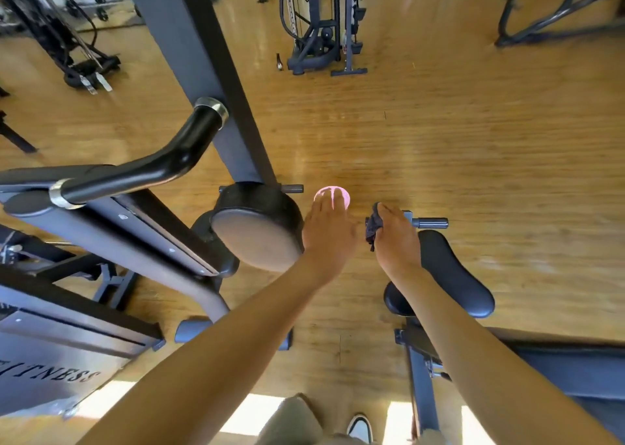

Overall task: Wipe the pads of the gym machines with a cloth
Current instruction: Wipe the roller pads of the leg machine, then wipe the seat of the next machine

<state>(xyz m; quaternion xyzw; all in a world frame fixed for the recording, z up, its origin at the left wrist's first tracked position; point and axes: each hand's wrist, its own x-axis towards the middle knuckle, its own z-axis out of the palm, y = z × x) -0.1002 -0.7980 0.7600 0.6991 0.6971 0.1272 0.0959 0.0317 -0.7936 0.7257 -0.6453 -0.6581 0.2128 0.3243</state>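
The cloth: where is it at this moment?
In the head view, right of centre, the dark cloth is bunched in the right hand, beside the left hand and just ahead of the elongated black pad.

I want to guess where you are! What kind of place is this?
Most likely a gym: a cable weight machine stands on the wooden floor, and exercise machines with black pads and a handlebar sit close by.

— Where are the arms?
— Both bare, stretched forward, side by side.
— The left hand [329, 231]?
— Palm down, fingers spread over a pink thing [332, 197].
— The right hand [395, 235]?
— Fingers curled, gripping a dark cloth [373, 225].
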